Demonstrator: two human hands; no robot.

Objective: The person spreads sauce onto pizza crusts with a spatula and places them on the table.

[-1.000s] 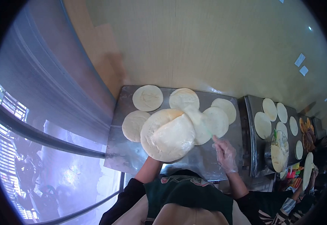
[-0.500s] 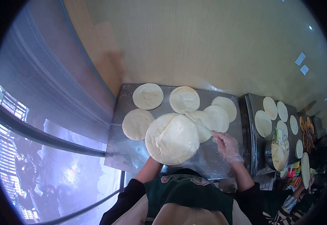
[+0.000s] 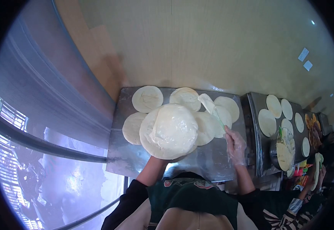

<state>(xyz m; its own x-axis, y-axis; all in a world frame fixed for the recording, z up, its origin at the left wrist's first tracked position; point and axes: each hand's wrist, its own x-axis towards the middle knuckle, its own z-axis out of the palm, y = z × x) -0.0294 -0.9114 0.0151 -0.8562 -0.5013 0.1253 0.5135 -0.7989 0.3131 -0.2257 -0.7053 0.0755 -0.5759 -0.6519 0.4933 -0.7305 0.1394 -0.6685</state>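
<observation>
My left hand [image 3: 160, 163] supports a round flatbread [image 3: 148, 138] from below, its fingers mostly hidden under it. A thick, glossy white spread [image 3: 176, 128] covers much of the flatbread's top, leaving the left rim barer. In a clear plastic glove, my right hand [image 3: 236, 146] is closed around the thin greenish handle of a spatula [image 3: 209, 104]. White spread coats the spatula's blade, which is held up and away from the flatbread. Several plain flatbreads lie on the metal table [image 3: 213, 165] around and behind the held one, including one at back left [image 3: 148, 99].
On the right, a second metal table [image 3: 255, 149] bears several flatbreads and a metal bowl [image 3: 276, 159] of pale spread with a green-handled utensil. Another person's hands hold a flatbread [image 3: 316, 172] beyond it. A wall [image 3: 174, 46] stands behind; a mesh curtain [image 3: 56, 88] hangs left.
The spatula has lifted off the flatbread and swung right, its blade now pointing up. The held flatbread has shifted slightly up. The spread on it looks rounder.
</observation>
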